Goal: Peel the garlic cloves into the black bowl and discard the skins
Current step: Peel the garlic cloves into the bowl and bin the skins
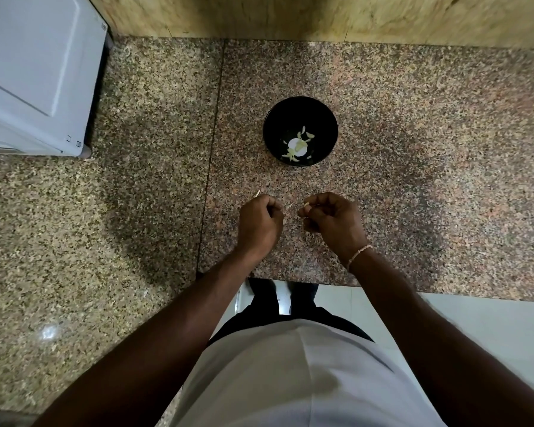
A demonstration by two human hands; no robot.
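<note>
On the speckled granite counter [413, 149], the round black bowl [272, 124] at upper centre already holds several peeled garlic cloves [299, 144]; below it, the left hand [259, 224] pinches a skin sliver [257, 194] in its grip, and the right hand [333, 221] grips a small clove piece [306, 204], so peeling seems unfinished.

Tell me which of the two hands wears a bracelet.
The right hand: a thin, pale bracelet circles its wrist. The left hand has a bare wrist. Both hands hover over the granite counter, nearer the person than the black bowl.
</note>
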